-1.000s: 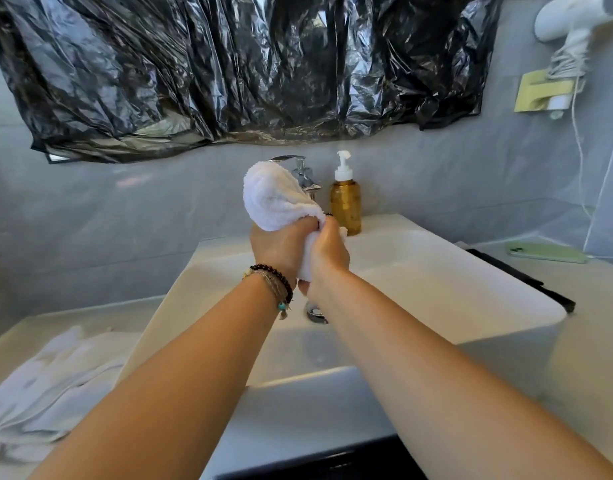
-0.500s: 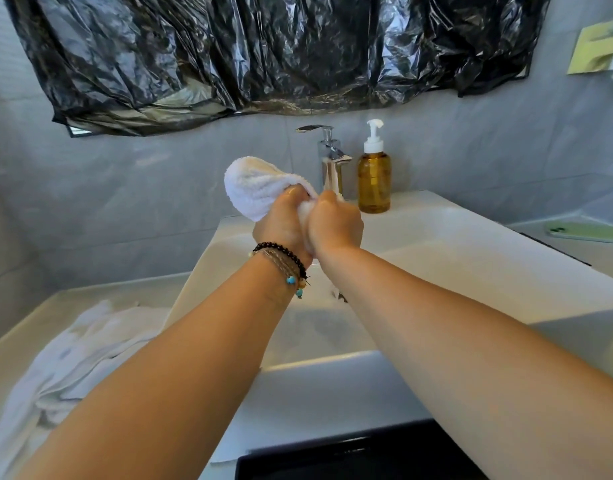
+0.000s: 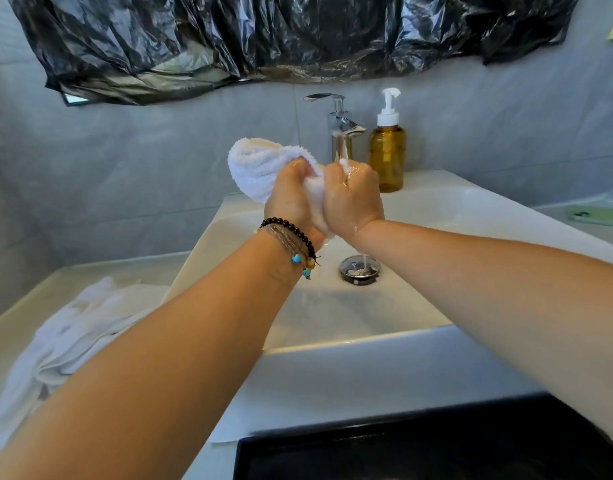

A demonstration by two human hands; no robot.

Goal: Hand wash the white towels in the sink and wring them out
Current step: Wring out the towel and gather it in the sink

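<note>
A rolled white towel (image 3: 254, 166) is held above the white sink (image 3: 471, 216), just in front of the tap. My left hand (image 3: 291, 199) grips its thicker end, and my right hand (image 3: 351, 197) grips the other end right beside it, both fists tight around the cloth. A thin stream of water falls from under my hands to the drain (image 3: 359, 268). Both hands are wet. More white towels (image 3: 76, 327) lie crumpled on the counter to the left of the sink.
A chrome tap (image 3: 339, 129) and an amber pump bottle (image 3: 388, 150) stand at the sink's back edge. Black plastic sheeting (image 3: 263, 36) covers the wall above. A green phone (image 3: 596, 216) lies on the right counter. A dark edge (image 3: 402, 452) runs below the sink's front.
My hands have twisted the towel and come closer together, now side by side. Water now runs from the towel down to the drain. My head has shifted, bringing the tap and drain into view.
</note>
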